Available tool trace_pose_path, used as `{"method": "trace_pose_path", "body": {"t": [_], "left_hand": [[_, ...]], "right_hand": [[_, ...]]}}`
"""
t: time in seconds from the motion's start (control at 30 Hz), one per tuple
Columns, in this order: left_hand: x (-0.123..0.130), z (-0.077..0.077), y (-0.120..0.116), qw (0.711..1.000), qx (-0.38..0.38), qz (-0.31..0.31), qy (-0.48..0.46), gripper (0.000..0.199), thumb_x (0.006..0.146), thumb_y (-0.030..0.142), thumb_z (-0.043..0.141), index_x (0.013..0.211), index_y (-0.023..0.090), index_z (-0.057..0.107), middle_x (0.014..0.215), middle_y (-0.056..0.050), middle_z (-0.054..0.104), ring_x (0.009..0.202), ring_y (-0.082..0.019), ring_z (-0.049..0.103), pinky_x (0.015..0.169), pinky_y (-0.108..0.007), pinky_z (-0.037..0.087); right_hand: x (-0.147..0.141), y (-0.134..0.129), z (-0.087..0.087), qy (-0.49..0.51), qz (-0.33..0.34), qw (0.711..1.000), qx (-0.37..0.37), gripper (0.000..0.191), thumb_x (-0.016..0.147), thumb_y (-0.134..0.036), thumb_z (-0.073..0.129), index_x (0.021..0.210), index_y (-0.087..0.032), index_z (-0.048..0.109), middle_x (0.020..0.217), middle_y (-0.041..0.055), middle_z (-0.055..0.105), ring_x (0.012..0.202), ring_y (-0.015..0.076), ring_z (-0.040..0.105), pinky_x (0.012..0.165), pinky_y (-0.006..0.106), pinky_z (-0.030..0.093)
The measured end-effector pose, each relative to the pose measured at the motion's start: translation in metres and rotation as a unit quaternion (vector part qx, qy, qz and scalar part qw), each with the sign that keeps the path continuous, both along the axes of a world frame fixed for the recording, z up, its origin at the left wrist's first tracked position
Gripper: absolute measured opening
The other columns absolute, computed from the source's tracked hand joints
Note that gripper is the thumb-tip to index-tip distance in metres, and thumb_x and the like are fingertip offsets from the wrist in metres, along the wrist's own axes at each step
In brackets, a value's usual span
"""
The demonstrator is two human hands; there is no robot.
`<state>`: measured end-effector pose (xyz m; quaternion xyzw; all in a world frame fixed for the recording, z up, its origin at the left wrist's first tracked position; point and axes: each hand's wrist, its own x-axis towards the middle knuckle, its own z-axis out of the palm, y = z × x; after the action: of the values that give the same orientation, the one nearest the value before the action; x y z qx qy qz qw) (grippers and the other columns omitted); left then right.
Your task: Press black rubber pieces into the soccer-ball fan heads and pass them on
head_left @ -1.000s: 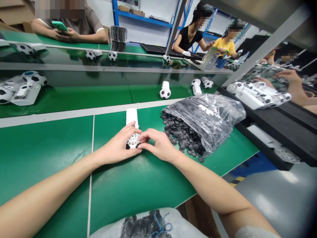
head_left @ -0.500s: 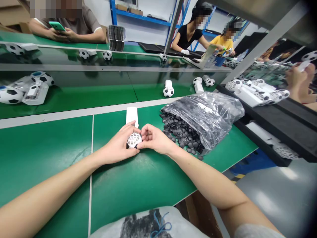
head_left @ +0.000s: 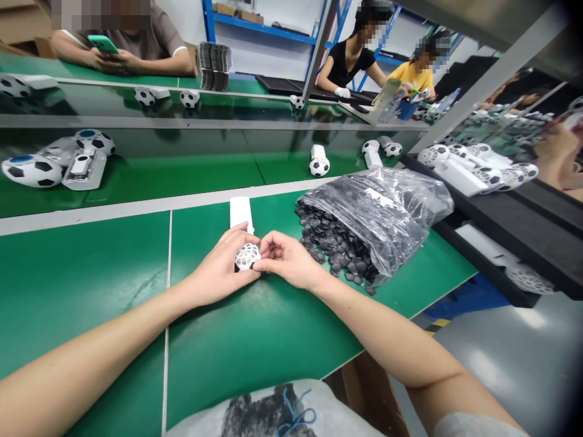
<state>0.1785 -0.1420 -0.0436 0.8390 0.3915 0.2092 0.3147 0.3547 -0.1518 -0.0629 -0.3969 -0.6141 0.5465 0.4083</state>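
Observation:
In both hands I have a small white lattice ball (head_left: 247,257) with black patches showing at its lower edge. My left hand (head_left: 223,264) holds it from the left, while the fingertips of my right hand (head_left: 286,259) press on its right side. Just beyond them lies a white oblong plastic piece (head_left: 241,213). To the right, a clear plastic bag (head_left: 378,215) spills many black pentagon-shaped pieces (head_left: 334,246) onto the green workbench (head_left: 100,285), close to my right hand.
Soccer-ball-patterned white items stand on the bench beyond a grey strip. A black tray (head_left: 492,224) holds more of them at right. A glass shelf runs across the back. Co-workers sit beyond, and one holds a green phone (head_left: 102,44). Blue racking stands behind them.
The ball has turned slightly in my hands, showing more white lattice. My right fingers have moved from over the ball to its right side, and the view has shifted slightly.

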Motion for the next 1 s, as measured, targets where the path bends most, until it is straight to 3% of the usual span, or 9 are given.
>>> {"method": "trace_pose_path", "body": {"t": [0.1, 0.23, 0.33, 0.43, 0.6, 0.77, 0.87, 1.0], "left_hand": [[-0.002, -0.001, 0.002, 1.0, 0.002, -0.002, 0.003, 0.038, 0.073, 0.034, 0.057, 0.107, 0.021, 0.047, 0.132, -0.011, 0.041, 0.134, -0.027, 0.019, 0.105, -0.047, 0.026], [-0.006, 0.002, 0.004, 1.0, -0.013, -0.008, 0.024, 0.053, 0.068, 0.034, 0.062, 0.115, 0.018, 0.043, 0.138, -0.014, 0.034, 0.133, -0.028, 0.022, 0.105, -0.046, 0.027], [-0.008, 0.004, 0.006, 0.999, -0.024, -0.026, 0.036, 0.055, 0.068, 0.032, 0.061, 0.118, 0.019, 0.042, 0.14, -0.014, 0.031, 0.134, -0.027, 0.02, 0.106, -0.046, 0.026], [-0.01, 0.004, 0.007, 0.998, -0.028, -0.036, 0.035, 0.054, 0.069, 0.032, 0.061, 0.118, 0.02, 0.042, 0.141, -0.013, 0.03, 0.135, -0.026, 0.017, 0.106, -0.046, 0.024], [-0.011, 0.004, 0.008, 0.998, -0.034, -0.053, 0.027, 0.05, 0.07, 0.032, 0.061, 0.116, 0.022, 0.043, 0.136, -0.01, 0.037, 0.135, -0.024, 0.015, 0.107, -0.048, 0.023], [-0.01, 0.003, 0.009, 0.998, -0.035, -0.049, 0.032, 0.053, 0.07, 0.032, 0.062, 0.118, 0.023, 0.042, 0.139, -0.01, 0.033, 0.136, -0.025, 0.014, 0.106, -0.048, 0.024], [-0.01, 0.003, 0.009, 0.998, -0.029, -0.048, 0.033, 0.052, 0.07, 0.032, 0.062, 0.117, 0.022, 0.043, 0.139, -0.011, 0.034, 0.135, -0.025, 0.014, 0.106, -0.047, 0.024], [-0.01, 0.004, 0.009, 0.998, -0.032, -0.052, 0.034, 0.053, 0.07, 0.036, 0.063, 0.117, 0.021, 0.043, 0.139, -0.012, 0.033, 0.135, -0.025, 0.014, 0.107, -0.047, 0.023]], "right_hand": [[-0.001, -0.006, 0.004, -0.074, -0.005, 0.993, 0.095, 0.014, 0.075, -0.016, 0.067, 0.08, -0.018, 0.053, 0.079, -0.0011, 0.053, 0.071, 0.0128, 0.054, 0.067, 0.025, 0.048], [-0.001, -0.015, 0.009, -0.213, 0.01, 0.939, 0.271, 0.011, 0.083, -0.009, 0.058, 0.085, -0.019, 0.056, 0.086, 0.0018, 0.055, 0.084, 0.016, 0.054, 0.078, 0.028, 0.045], [0.001, -0.016, 0.01, -0.246, 0.04, 0.91, 0.331, 0.008, 0.085, -0.01, 0.056, 0.085, -0.018, 0.055, 0.089, 0.0041, 0.055, 0.087, 0.018, 0.052, 0.079, 0.03, 0.045], [0.005, -0.014, 0.012, -0.236, 0.057, 0.916, 0.318, 0.008, 0.085, -0.012, 0.057, 0.082, -0.019, 0.054, 0.085, 0.0022, 0.057, 0.084, 0.0172, 0.053, 0.079, 0.03, 0.045], [0.015, -0.01, 0.019, -0.219, 0.006, 0.932, 0.29, 0.016, 0.089, -0.011, 0.049, 0.098, -0.021, 0.058, 0.091, 0.0025, 0.057, 0.086, 0.0156, 0.055, 0.079, 0.028, 0.046], [0.02, -0.008, 0.021, -0.205, -0.024, 0.941, 0.268, 0.01, 0.087, -0.014, 0.055, 0.087, -0.021, 0.061, 0.087, 0.0003, 0.062, 0.084, 0.016, 0.058, 0.08, 0.029, 0.047], [0.019, -0.008, 0.02, -0.182, -0.008, 0.945, 0.273, 0.008, 0.086, -0.015, 0.057, 0.084, -0.021, 0.062, 0.085, -0.0002, 0.062, 0.082, 0.0156, 0.058, 0.079, 0.028, 0.047], [0.015, -0.011, 0.017, -0.192, 0.039, 0.927, 0.32, 0.016, 0.089, -0.013, 0.051, 0.09, -0.021, 0.064, 0.088, 0.0026, 0.061, 0.085, 0.0159, 0.057, 0.077, 0.029, 0.047]]}}
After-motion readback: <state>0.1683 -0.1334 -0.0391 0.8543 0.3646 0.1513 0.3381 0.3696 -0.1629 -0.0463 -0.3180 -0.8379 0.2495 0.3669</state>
